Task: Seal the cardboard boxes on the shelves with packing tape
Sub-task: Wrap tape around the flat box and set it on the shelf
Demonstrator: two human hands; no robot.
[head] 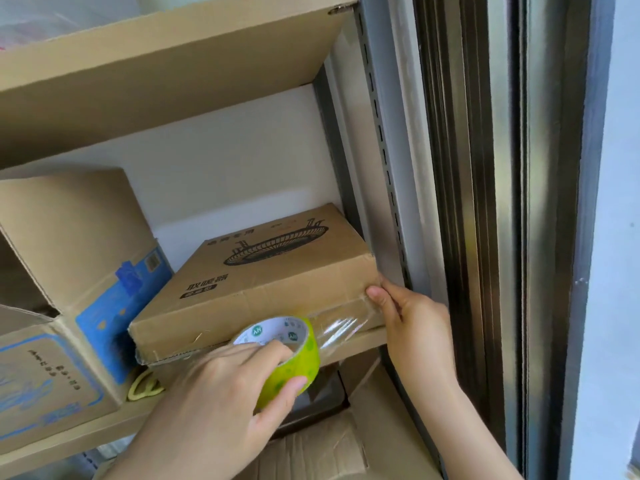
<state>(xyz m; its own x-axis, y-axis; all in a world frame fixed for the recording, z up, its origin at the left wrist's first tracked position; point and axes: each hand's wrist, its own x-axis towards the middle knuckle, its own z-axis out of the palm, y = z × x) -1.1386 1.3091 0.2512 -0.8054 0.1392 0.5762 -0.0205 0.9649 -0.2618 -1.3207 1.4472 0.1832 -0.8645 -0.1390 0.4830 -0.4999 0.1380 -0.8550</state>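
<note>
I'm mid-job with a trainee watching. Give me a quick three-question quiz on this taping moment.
1. True or false: the left hand grips the tape roll.
2. Where does the right hand press the tape strip? A) the flat box's right front corner B) its top print C) the blue-printed box
3. Fill in: the tape roll's outer side is ____ in colour.

Key: 1 true; 2 A; 3 green.
</note>
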